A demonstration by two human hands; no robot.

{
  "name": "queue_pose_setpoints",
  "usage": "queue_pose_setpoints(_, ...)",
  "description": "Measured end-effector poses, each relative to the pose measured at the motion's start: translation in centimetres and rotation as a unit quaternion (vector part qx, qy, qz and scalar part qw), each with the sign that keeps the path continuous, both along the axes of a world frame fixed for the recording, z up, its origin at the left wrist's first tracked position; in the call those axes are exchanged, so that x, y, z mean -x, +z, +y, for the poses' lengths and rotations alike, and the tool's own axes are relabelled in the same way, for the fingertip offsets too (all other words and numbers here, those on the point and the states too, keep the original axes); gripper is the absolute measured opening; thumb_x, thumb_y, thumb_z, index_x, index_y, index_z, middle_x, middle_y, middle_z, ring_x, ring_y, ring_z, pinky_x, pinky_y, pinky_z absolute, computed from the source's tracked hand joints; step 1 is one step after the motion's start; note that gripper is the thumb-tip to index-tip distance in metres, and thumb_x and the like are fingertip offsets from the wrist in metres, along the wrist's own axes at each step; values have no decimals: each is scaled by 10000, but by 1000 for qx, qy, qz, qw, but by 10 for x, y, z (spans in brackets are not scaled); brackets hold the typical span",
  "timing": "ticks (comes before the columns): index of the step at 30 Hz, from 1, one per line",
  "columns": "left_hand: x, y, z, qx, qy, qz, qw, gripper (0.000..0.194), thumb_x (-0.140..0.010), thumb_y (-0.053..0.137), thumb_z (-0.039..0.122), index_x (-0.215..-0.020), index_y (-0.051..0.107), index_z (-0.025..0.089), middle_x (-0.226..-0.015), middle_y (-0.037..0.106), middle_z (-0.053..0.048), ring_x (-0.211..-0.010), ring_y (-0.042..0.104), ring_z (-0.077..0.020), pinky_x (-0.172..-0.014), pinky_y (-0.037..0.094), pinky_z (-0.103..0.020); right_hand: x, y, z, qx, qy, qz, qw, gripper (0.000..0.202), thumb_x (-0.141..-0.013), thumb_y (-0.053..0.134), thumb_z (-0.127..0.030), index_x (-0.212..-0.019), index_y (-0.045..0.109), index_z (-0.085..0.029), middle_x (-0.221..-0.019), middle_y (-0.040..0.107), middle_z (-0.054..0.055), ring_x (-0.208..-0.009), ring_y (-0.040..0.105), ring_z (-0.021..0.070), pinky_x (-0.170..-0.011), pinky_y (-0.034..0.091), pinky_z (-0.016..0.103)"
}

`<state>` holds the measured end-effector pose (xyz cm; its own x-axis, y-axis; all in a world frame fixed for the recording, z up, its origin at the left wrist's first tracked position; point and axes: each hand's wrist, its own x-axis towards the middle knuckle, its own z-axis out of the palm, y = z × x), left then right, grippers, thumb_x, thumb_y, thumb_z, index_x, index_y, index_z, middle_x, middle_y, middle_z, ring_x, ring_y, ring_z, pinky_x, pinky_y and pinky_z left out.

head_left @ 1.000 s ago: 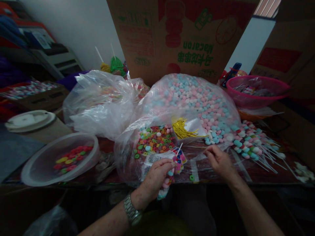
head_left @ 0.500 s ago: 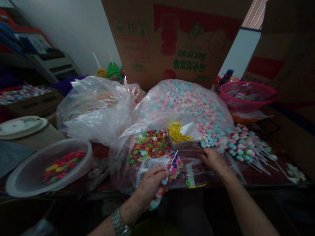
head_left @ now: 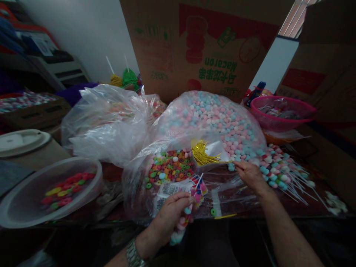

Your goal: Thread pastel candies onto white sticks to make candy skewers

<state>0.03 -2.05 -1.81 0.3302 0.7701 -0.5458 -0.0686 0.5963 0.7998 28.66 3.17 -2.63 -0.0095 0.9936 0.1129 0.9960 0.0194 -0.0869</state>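
Note:
My left hand (head_left: 172,210) is closed around a candy skewer (head_left: 178,236) in a clear wrapper. Its white stick points up past my thumb, and the pastel pieces hang below my fingers. Beside that hand lie printed cards or labels (head_left: 174,188). My right hand (head_left: 251,177) pinches the end of a thin gold twist tie (head_left: 228,162), just right of a small white box (head_left: 207,168) holding a bunch of gold twist ties (head_left: 204,154). Loose ring-shaped candies (head_left: 169,167) lie left of the box. Behind it bulges a large clear bag (head_left: 211,111) of pastel candies.
Finished-looking candy skewers (head_left: 286,170) are piled at right, below a pink basket (head_left: 283,122). A translucent bowl (head_left: 91,193) with ring candies stands at left. Another plastic bag (head_left: 108,126) sits behind it. A tall cardboard box (head_left: 167,55) blocks the back.
My right hand has shifted slightly right, drawing a gold twist tie out from the box. My left hand still grips the skewer, nearly in place. The whole view has shifted a little.

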Motion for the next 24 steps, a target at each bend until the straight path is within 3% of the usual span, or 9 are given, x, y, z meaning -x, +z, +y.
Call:
queue_pose_setpoints(2,-5,2,3,3,-23,-48,999,261,-684,567,380,-748,597,129,-457,562,-6,-319,407,-60,-312,217,-145,-2,-1,-12,-9,-14,4,1000,328,-900,401,-169,-1112,650,-199,-1046,689,81,-951,617,201,-826,447,283)
queue_pose_setpoints(5,-12,3,5,10,-21,-92,995,223,-671,584,334,-727,612,120,-552,614,-30,-393,502,-82,-339,276,-153,4,-1,-22,-8,-24,5,1000,307,-887,411,-146,-1044,674,-125,-996,681,149,-909,619,238,-804,446,326)
queue_pose_setpoints(11,-14,1,-2,23,9,-80,996,184,-653,608,304,-715,586,132,-640,632,-23,-427,546,-94,-323,254,-151,46,-6,-18,37,81,42,995,197,-869,510,-188,-898,701,-225,-888,669,37,-876,602,154,-761,429,214)
queue_pose_setpoints(14,-10,2,-5,17,16,-61,998,185,-652,613,308,-706,577,135,-667,638,-29,-423,546,-91,-311,237,-148,61,-11,-12,33,71,44,996,209,-881,479,-191,-900,685,-216,-934,649,55,-906,589,175,-748,423,237)
queue_pose_setpoints(19,-2,6,-6,-8,22,-28,999,185,-656,605,321,-680,571,141,-579,609,-19,-386,505,-84,-297,242,-146,53,-20,-8,17,-22,48,998,260,-886,400,-133,-935,654,-159,-955,617,119,-845,587,200,-691,413,282)
queue_pose_setpoints(24,-6,3,-8,-10,9,-27,1000,176,-643,594,320,-638,563,146,-560,607,-24,-383,509,-89,-300,237,-147,53,-29,-3,40,48,83,995,162,-843,509,-174,-799,663,-197,-947,617,60,-883,570,169,-727,404,237)
